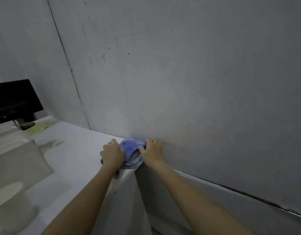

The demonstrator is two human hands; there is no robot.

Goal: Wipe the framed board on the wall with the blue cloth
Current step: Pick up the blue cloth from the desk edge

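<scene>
A crumpled blue cloth (131,150) lies on the far right corner of the white desk (75,160), against the grey framed board (188,92) that fills the wall ahead. My left hand (112,154) presses on the cloth's left side with its fingers curled over it. My right hand (152,152) grips the cloth's right side, its knuckles close to the board's lower part. The board's dark lower frame edge (239,192) slants down to the right. Part of the cloth is hidden under both hands.
A black monitor (15,100) stands at the back left of the desk, with yellow-green paper (39,127) beside its base. A pale flat panel (19,165) and a rounded pale object (9,197) sit at the near left. The desk's right edge drops off below my hands.
</scene>
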